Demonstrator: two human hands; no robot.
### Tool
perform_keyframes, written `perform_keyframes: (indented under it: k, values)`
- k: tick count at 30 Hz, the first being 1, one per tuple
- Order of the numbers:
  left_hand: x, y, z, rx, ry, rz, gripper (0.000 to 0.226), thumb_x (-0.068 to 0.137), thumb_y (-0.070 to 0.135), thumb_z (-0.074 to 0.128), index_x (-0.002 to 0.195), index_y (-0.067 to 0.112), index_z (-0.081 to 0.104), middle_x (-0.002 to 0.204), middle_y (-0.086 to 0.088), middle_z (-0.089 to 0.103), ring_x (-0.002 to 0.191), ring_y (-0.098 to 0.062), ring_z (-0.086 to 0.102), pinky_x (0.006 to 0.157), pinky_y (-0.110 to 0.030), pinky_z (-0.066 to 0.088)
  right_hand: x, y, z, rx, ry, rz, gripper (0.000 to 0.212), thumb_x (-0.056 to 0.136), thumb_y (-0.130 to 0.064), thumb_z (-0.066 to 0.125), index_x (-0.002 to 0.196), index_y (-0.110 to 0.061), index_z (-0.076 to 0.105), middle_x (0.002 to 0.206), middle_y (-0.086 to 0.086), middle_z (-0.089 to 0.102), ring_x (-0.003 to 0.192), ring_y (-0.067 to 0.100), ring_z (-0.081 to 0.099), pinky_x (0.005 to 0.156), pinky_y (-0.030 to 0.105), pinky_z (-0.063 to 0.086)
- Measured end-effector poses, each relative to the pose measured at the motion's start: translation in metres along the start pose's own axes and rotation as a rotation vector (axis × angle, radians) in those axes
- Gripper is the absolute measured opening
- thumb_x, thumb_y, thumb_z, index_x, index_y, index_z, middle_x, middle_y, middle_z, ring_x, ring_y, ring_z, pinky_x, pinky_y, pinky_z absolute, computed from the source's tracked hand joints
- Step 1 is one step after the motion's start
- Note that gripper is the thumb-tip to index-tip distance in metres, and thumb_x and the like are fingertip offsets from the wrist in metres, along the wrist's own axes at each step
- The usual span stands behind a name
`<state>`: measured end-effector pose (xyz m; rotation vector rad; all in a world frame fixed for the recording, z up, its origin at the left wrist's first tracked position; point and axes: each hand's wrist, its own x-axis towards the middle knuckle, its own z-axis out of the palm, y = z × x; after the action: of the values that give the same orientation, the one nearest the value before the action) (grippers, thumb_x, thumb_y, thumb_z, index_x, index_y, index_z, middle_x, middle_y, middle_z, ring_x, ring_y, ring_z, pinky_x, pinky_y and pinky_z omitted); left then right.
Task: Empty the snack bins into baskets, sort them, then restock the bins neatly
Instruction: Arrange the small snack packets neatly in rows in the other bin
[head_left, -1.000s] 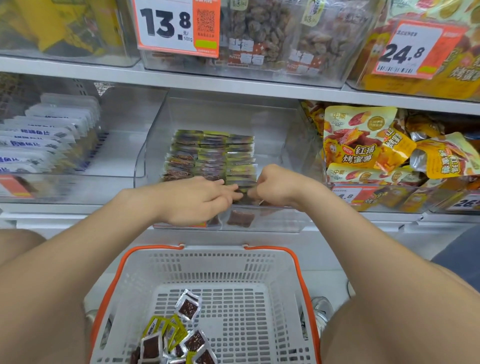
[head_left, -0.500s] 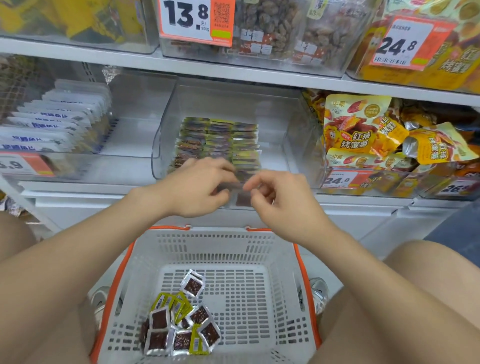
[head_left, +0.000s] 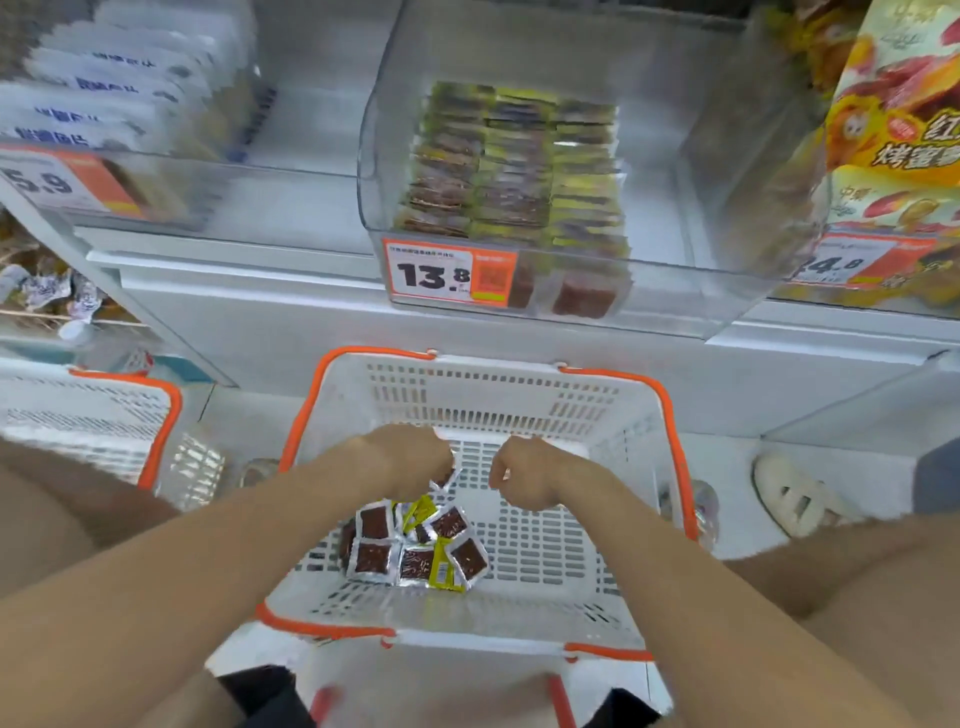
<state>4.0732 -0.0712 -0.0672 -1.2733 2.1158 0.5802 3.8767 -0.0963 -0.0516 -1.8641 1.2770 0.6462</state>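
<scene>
Both hands have dropped from the mouth of the clear bin and now hang low over the basket. The view has tipped downward with them.

At far left, a bin of white packets (head_left: 104, 88) sits on the shelf (head_left: 249, 291) behind a price tag reading 5.9 (head_left: 62, 179). Below it, a second white basket (head_left: 88, 415) with an orange rim stands on the floor.

In the middle, the white slotted basket (head_left: 493, 395), also orange-rimmed, sits between the person's knees. The left hand (head_left: 410, 457) is knuckles-up with its fingers curled under. One silver-edged packet (head_left: 445, 477) shows right at its fingertips, but I cannot tell whether it is pinched or loose. Beneath lies a small heap of snack packets (head_left: 415, 551) on the left part of the basket floor. They are square foil sachets with dark brown windows, and a few are yellow-green, one showing a barcode. The right hand (head_left: 530, 475) hangs just beside the left, apart from it, with its fingers curled in and nothing visible in them.

Above, the clear bin (head_left: 675, 156) holds three tidy rows of the same sachets (head_left: 514, 166) standing on edge. An orange-and-white tag reading 13.8 (head_left: 449, 273) is on its front.

To the right, yellow bags (head_left: 898, 119) fill the next bin, and a pale shoe (head_left: 795, 499) rests on the floor.
</scene>
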Motion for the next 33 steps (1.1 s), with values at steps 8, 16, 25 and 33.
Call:
perform_keyframes:
  k: [8,16,25,33]
  values:
    - [0.067,-0.032,0.120,-0.393,-0.164,-0.328,0.077,0.099,0.007,0.053,0.164,0.014,0.012,0.168,-0.015,0.021,0.150,-0.039,0.035,0.118,-0.049,0.037,0.081,0.014,0.105,0.094,0.019,0.125,0.044,0.099,-0.015,0.061,0.141,-0.014,0.050,0.135,0.013,0.057,0.119,0.033,0.060,0.097,0.044,0.054]
    - [0.120,-0.042,0.129,-0.614,0.248,-0.311,0.079,0.095,0.028,0.072,0.161,0.019,0.029,0.160,-0.009,0.036,0.137,-0.040,0.045,0.108,-0.053,0.045,0.126,0.013,0.121,0.166,0.201,0.149,0.034,0.099,-0.021,0.060,0.130,-0.011,0.053,0.125,0.013,0.059,0.115,0.034,0.060,0.086,0.041,0.052]
    - [0.132,-0.026,0.124,-0.426,0.337,-0.265,0.047,0.081,0.019,0.083,0.114,0.022,0.049,0.128,-0.001,0.050,0.118,-0.028,0.049,0.096,-0.042,0.040,0.123,0.035,0.145,-0.095,0.058,-0.125,0.094,0.083,-0.026,0.080,0.156,-0.042,0.024,0.138,0.009,0.036,0.126,0.032,0.045,0.107,0.050,0.043]
    - [0.100,-0.014,0.142,-0.367,0.364,-0.180,0.037,0.076,0.012,0.082,0.102,0.024,0.058,0.115,0.000,0.053,0.113,-0.027,0.048,0.089,-0.041,0.045,0.117,0.034,0.157,-0.233,0.028,-0.187,0.079,0.070,-0.028,0.091,0.134,-0.021,0.045,0.134,0.011,0.031,0.122,0.034,0.038,0.100,0.049,0.046]
